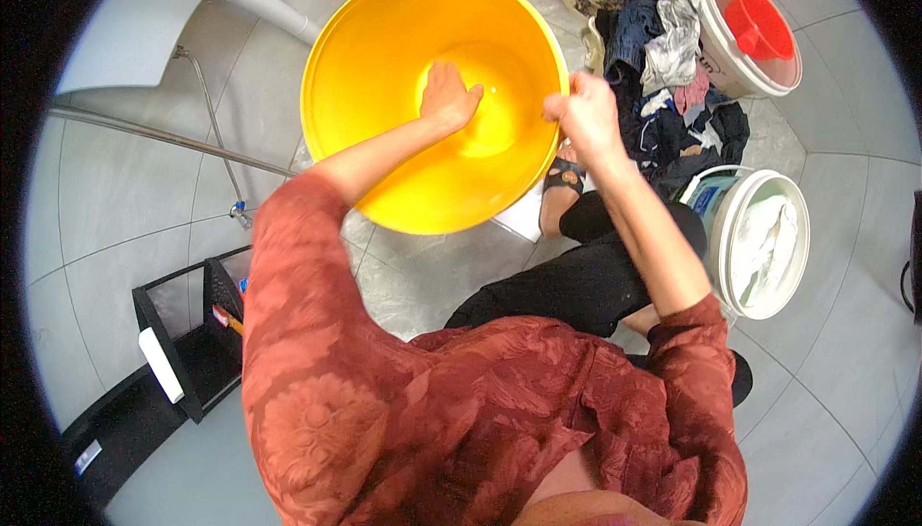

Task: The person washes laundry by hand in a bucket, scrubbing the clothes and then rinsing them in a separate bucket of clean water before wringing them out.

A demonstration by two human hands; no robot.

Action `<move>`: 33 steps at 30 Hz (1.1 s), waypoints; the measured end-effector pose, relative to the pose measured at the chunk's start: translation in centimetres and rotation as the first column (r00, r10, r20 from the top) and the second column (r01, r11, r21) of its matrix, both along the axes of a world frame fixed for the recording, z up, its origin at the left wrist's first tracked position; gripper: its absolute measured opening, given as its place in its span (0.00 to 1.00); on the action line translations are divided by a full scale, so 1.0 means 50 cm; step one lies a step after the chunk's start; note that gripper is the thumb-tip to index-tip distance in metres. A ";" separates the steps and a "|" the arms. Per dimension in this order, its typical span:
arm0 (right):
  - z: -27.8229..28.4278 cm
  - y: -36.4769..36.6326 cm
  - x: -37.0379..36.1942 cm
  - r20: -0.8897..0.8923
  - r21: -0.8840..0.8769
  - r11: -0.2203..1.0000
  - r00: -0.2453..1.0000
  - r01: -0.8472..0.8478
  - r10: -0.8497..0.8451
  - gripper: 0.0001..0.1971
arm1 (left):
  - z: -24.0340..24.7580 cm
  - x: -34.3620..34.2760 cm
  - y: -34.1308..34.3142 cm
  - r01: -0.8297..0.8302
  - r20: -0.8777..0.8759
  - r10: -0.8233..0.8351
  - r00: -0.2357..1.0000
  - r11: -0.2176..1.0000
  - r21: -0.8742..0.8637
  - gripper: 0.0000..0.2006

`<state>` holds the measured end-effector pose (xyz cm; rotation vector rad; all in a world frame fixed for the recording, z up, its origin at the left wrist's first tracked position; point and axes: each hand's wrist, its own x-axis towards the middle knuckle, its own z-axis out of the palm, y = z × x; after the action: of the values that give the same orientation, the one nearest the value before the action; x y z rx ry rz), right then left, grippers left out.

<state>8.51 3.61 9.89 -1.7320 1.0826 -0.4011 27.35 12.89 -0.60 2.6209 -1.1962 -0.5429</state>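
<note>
A: Yellow tub (365,55), far centre. Why the right grip (586,118) on its rim?
B: Closed there, presumably steadying it.
A: Left grip (449,101)?
B: Inside, unclenched, fingers extended; wide mouth likely eases reach.

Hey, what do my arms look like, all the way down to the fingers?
Your left sleeve and right sleeve are rust red with a tonal floral pattern, ending around the elbows. Both forearms are bare; no gloves or watches show.
</note>
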 end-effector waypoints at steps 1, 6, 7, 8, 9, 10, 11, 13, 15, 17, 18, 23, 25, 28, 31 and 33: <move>0.007 0.015 0.001 0.053 0.063 0.998 0.998 -0.017 0.014 0.19 | -0.041 0.015 -0.011 -0.205 0.045 0.202 0.978 0.974 0.096 0.36; 0.075 0.091 -0.062 0.240 0.232 0.967 0.970 -0.102 0.044 0.16 | -0.195 0.076 -0.093 -0.649 0.416 0.679 0.605 0.723 -0.238 0.39; 0.069 0.115 -0.069 0.299 0.287 0.953 0.954 -0.099 0.009 0.15 | -0.202 0.071 -0.096 -0.595 0.506 0.647 0.570 0.750 -0.289 0.39; 0.069 0.118 -0.067 0.324 0.288 0.952 0.946 -0.099 0.000 0.16 | -0.210 0.067 -0.099 -0.535 0.591 0.613 0.524 0.777 -0.332 0.40; 0.070 0.119 -0.071 0.345 0.295 0.950 0.939 -0.100 -0.008 0.16 | -0.202 0.034 -0.092 -0.338 0.621 0.406 0.670 0.912 -0.232 0.37; 0.071 0.118 -0.074 0.364 0.303 0.948 0.931 -0.102 -0.016 0.17 | -0.197 -0.017 -0.074 -0.113 0.622 0.169 0.764 0.985 -0.129 0.34; 0.071 0.097 -0.083 0.315 0.271 0.958 0.949 -0.093 0.004 0.18 | -0.171 -0.071 -0.069 0.136 0.602 -0.084 0.794 0.990 -0.041 0.31; 0.074 0.076 -0.087 0.446 0.304 0.952 0.881 0.016 -0.157 0.17 | -0.145 -0.136 -0.054 0.582 0.487 -0.547 0.681 0.808 0.092 0.26; 0.079 0.040 -0.102 0.460 0.300 0.953 0.867 0.052 -0.192 0.17 | -0.250 -0.099 0.005 0.944 0.438 -0.850 0.291 0.330 0.014 0.27; 0.066 0.002 -0.126 0.429 0.365 0.930 0.876 0.054 -0.219 0.16 | -0.195 -0.052 0.012 0.985 0.201 -0.980 0.010 0.044 0.165 0.30; 0.060 0.000 -0.130 0.410 0.379 0.925 0.889 0.039 -0.205 0.16 | -0.152 -0.029 0.008 0.956 0.055 -0.998 0.029 0.044 0.289 0.32; 0.014 0.013 -0.134 0.337 0.402 0.915 0.926 0.023 -0.171 0.16 | -0.184 0.076 0.001 0.477 0.335 -0.818 0.468 0.552 0.684 0.38; 0.019 0.007 -0.125 0.377 0.378 0.926 0.910 0.022 -0.175 0.16 | -0.254 0.072 -0.005 0.422 0.419 -0.562 0.713 0.822 0.383 0.38; 0.028 -0.020 -0.135 0.404 0.447 0.891 0.869 0.085 -0.286 0.15 | -0.222 -0.058 -0.073 0.220 0.338 -0.322 0.884 0.926 0.306 0.37; -0.006 -0.013 -0.139 0.362 0.568 0.817 0.862 0.099 -0.356 0.13 | -0.385 -0.138 -0.016 0.657 0.055 -0.655 0.753 0.746 -0.111 0.33; -0.020 -0.012 -0.153 0.309 0.593 0.794 0.874 0.131 -0.375 0.12 | -0.432 -0.165 0.003 0.843 -0.104 -0.863 0.494 0.505 -0.184 0.32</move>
<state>0.88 3.03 8.91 -0.9192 0.9943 -0.5333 19.11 13.04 -22.19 1.6221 -2.3567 -0.8044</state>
